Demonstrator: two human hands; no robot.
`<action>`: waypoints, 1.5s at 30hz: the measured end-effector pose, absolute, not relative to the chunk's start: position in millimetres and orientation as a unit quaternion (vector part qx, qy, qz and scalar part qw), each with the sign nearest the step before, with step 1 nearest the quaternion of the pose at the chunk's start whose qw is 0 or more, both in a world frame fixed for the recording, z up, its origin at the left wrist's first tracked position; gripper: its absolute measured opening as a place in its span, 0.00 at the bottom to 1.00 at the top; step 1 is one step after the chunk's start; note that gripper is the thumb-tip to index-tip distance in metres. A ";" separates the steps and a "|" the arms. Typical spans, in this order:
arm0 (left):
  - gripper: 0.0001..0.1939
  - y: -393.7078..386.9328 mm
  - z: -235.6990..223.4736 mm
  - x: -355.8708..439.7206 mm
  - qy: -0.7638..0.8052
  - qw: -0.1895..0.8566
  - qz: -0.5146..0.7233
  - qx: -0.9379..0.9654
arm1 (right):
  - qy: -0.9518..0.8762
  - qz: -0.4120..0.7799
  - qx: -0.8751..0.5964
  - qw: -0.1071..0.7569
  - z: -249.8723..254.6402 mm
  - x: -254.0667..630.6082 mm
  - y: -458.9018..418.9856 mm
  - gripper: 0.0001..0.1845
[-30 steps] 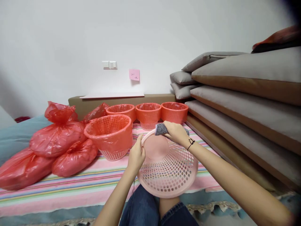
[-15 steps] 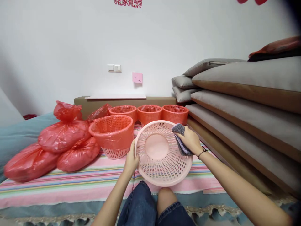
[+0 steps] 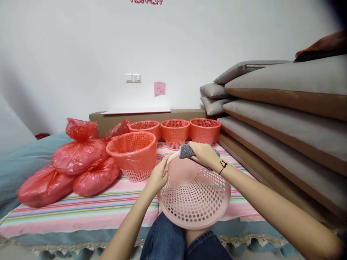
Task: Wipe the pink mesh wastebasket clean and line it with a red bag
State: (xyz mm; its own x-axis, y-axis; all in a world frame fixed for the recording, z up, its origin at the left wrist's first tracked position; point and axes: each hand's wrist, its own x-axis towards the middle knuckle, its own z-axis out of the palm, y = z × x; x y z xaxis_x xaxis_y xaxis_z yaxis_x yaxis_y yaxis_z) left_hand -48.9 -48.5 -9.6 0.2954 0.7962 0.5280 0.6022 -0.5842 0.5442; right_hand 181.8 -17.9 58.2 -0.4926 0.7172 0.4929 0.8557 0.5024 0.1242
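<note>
A light pink perforated plastic basket [image 3: 193,196] lies tilted over my knees, its open mouth facing me. My left hand [image 3: 157,177] is closed on the basket's left edge near its base. My right hand [image 3: 204,154] is closed on a grey cloth [image 3: 185,151] and presses it against the top of the basket's base. A black band circles my right wrist.
An orange basket lined with a red bag [image 3: 132,154] stands on the striped cloth [image 3: 89,209]. Three orange baskets [image 3: 175,131] line up behind. Tied red bags [image 3: 78,159] lie left. Stacked grey cushions [image 3: 284,119] rise on the right.
My right hand with the cloth moved from the basket's right rim up to the top of its base. The basket tipped back so its base points away from me.
</note>
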 end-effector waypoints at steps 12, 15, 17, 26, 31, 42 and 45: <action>0.34 -53.8 -82.8 -64.3 0.524 0.109 0.550 0.642 | -0.636 -0.061 -0.702 0.313 -9.9 232.8 -19.4 0.22; 0.35 -48.5 -66.7 -68.9 0.495 0.113 0.523 0.684 | -0.646 -0.067 -0.693 0.312 0.1 238.0 -16.3 0.23; 0.36 -44.5 -47.5 -70.4 0.470 0.124 0.483 0.728 | -0.670 -0.082 -0.671 0.306 15.2 236.2 -14.3 0.22; 0.36 -31.9 15.1 -51.0 0.463 0.092 0.285 0.835 | -0.831 -0.195 -0.483 0.197 60.1 193.9 -5.7 0.16; 0.34 -31.9 1.2 -41.3 0.474 0.091 0.353 0.802 | -0.825 -0.196 -0.485 0.214 54.8 195.2 6.9 0.18; 0.34 -35.3 -18.9 -24.7 0.446 0.138 0.439 0.768 | -0.803 -0.193 -0.521 0.218 47.8 226.0 -8.6 0.15; 0.35 -32.2 -10.2 -17.2 0.421 0.139 0.401 0.802 | -0.833 -0.217 -0.476 0.182 53.9 217.8 -14.2 0.14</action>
